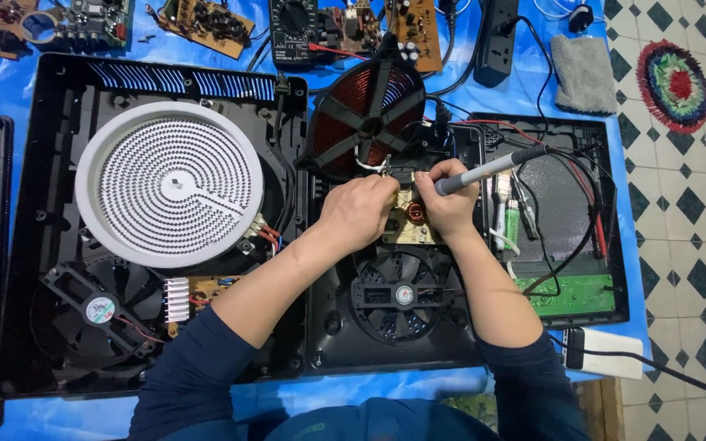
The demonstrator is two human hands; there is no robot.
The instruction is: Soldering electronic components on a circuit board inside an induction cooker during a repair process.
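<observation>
Now | right hand (449, 204) fingers grip soldering iron (488, 169), tip down-left, cord end up-right | left hand (359, 211) fingers curled on circuit board (406, 229)

The right hand (449, 202) grips a grey soldering iron (492, 167) over a beige circuit board (410, 224) inside an opened black cooker housing (206, 90); the left hand (359, 211) rests on the board's left edge; a copper coil (367, 121) tilts just above; a white round heating plate (169, 184) lies left; a black fan (402, 294) sits below.
</observation>
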